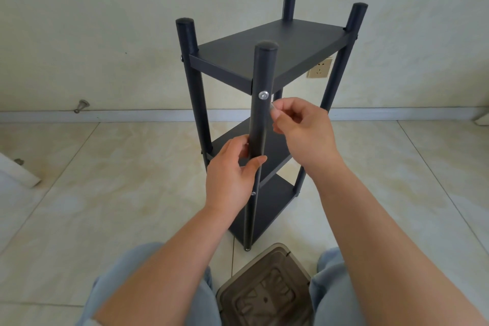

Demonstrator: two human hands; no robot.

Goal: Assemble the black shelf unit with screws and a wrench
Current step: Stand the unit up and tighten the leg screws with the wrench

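**A:** ok so what have we got around us here? Black shelf unit (267, 53) is standing upright on the tiled floor (105, 193) in the middle of the scene, three boards, four round posts, far side close to the wall (105, 21). There's a wall socket (320, 68) showing behind it on the right, just under the top board. Far left by the skirting there's a little metal door stop (81, 106), and a white panel thing (16, 172) poking in at the left edge.

**B:** yeah, and right at our knees there's a brown stool or lid-looking thing (264, 291) on the floor, just beside the foot of the near post (262, 114). Can't tell what it is exactly. That near post is what's in our way, it cuts across the view of the two lower boards.

**A:** hands then. Our left hand (232, 174) is wrapped around the near post about halfway down, thumb on the near side, fingers round the back, so it's gripping the post.

**B:** our right hand (301, 130) is up a bit higher on the right side of the post, just below the silver screw (263, 95) at the top board. Fingers are pinched together on something small and pale, can't tell if it's the wrench or not. Both forearms reach in from the near edge, over jeans-covered knees.
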